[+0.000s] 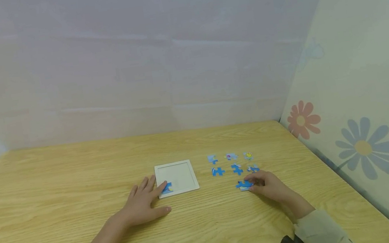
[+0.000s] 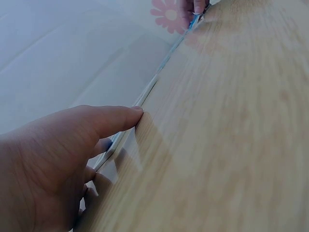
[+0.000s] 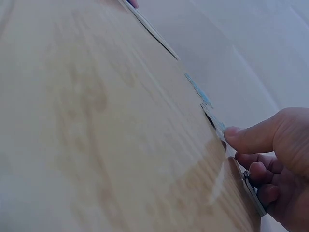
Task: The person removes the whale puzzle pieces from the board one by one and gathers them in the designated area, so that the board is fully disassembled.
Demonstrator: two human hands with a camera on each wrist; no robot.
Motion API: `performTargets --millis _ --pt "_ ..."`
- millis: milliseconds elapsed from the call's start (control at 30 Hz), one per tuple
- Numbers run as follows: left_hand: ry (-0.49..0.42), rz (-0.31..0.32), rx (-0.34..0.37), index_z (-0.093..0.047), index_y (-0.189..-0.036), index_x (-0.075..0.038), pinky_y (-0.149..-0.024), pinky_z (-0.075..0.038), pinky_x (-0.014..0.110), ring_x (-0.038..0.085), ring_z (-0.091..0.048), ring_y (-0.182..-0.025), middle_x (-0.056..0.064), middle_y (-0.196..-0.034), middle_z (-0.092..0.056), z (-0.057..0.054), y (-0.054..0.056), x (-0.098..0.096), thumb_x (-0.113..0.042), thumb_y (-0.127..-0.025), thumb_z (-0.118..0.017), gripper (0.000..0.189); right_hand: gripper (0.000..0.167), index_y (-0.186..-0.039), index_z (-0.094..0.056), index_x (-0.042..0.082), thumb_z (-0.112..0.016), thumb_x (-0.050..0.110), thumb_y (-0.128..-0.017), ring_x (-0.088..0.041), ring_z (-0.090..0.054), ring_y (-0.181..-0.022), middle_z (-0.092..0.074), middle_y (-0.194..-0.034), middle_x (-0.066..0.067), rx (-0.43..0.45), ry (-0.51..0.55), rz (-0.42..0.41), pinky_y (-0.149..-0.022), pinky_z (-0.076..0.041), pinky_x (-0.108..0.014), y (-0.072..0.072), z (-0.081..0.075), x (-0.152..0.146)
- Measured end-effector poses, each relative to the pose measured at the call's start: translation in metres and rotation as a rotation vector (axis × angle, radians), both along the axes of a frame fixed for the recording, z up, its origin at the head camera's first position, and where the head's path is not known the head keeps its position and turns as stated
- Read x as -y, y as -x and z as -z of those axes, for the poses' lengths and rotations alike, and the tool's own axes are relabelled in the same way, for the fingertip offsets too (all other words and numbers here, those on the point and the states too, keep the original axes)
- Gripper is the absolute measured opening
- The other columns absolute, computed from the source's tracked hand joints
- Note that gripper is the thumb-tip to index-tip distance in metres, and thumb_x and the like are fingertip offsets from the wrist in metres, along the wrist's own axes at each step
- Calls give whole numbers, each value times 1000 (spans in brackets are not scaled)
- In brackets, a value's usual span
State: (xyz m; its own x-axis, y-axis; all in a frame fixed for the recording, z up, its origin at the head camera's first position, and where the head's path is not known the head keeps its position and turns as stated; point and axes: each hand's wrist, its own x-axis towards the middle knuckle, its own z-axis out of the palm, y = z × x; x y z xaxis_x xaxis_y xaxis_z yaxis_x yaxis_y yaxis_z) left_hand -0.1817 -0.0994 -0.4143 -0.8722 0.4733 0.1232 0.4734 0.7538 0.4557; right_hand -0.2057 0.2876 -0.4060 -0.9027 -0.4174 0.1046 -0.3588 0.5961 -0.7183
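My left hand (image 1: 142, 205) lies spread with straight fingers at the left side of a white square puzzle tray (image 1: 194, 175). Its index fingertip touches a blue jigsaw piece (image 1: 168, 189) set in the tray's near left corner, covering part of it. To the right, my right hand (image 1: 270, 186) pinches another blue jigsaw piece (image 1: 243, 184) with a pale lower edge between thumb and fingers. In the right wrist view this piece (image 3: 215, 121) appears edge-on, tilted low over the table, the thumb at its edge.
Several loose jigsaw pieces (image 1: 218, 171) lie in two rows beyond the right hand, one bearing a yellow sun-like shape (image 1: 248, 156). A wooden table (image 1: 75, 175) spreads beneath everything. Pale sheeting (image 1: 134, 63) closes off the back, and a flower-printed wall (image 1: 380, 91) stands at the right.
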Motion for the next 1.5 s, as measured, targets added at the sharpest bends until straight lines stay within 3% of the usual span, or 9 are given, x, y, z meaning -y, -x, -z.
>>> performTargets --millis 233,567,767,967,1233,1367,1500 --pt "-34 2 -17 -36 -132 -6 -92 -3 58 44 -8 -123 29 -135 -16 3 0 0 -53 -76 -54 75 31 -108 -55 -6 -60 8 -80 -18 -40 -74 -51 -89 -10 -4 6 -16 -60 -38 -24 0 0 -1" --pt "5 -8 -1 -34 -133 -6 -92 -4 58 42 -7 -124 27 -137 -14 1 -1 -1 -52 -78 -53 74 28 -107 -56 -4 -58 9 -82 -18 -46 -69 -53 -83 -6 -13 17 69 -58 -42 -26 1 1 0" --pt "16 -10 8 -32 -134 -7 -93 -3 57 42 -6 -124 26 -137 -13 1 -2 0 -52 -78 -52 74 25 -107 -55 -5 -54 5 -85 -17 -49 -64 -54 -81 -9 7 77 108 -52 -44 -26 1 -3 1" --pt "12 -7 7 -33 -134 -7 -92 -4 58 42 -6 -124 27 -137 -13 -2 -2 0 -53 -78 -51 75 26 -105 -57 -4 -55 12 -85 -19 -49 -63 -55 -79 -8 -57 69 114 -51 -42 -25 7 -14 1" --pt "12 -8 7 -33 -134 -7 -92 -4 59 42 -7 -124 27 -137 -13 -2 -2 -1 -52 -78 -52 74 29 -109 -57 0 -56 17 -85 -21 -52 -69 -57 -83 -4 -133 42 19 -57 -44 -29 17 -35 15" --pt "12 -9 0 -33 -133 -7 -92 -4 59 42 -7 -124 27 -137 -14 -1 -1 0 -52 -78 -52 75 27 -109 -57 1 -55 13 -85 -28 -52 -71 -58 -85 -7 -124 67 -8 -57 -42 -29 17 -46 30" --pt "7 -10 4 -33 -133 -6 -92 -4 59 43 -7 -124 27 -137 -14 -2 -1 0 -53 -77 -52 75 26 -110 -55 -3 -54 7 -85 -33 -51 -72 -57 -88 -14 -90 87 -28 -57 -41 -28 9 -62 53"
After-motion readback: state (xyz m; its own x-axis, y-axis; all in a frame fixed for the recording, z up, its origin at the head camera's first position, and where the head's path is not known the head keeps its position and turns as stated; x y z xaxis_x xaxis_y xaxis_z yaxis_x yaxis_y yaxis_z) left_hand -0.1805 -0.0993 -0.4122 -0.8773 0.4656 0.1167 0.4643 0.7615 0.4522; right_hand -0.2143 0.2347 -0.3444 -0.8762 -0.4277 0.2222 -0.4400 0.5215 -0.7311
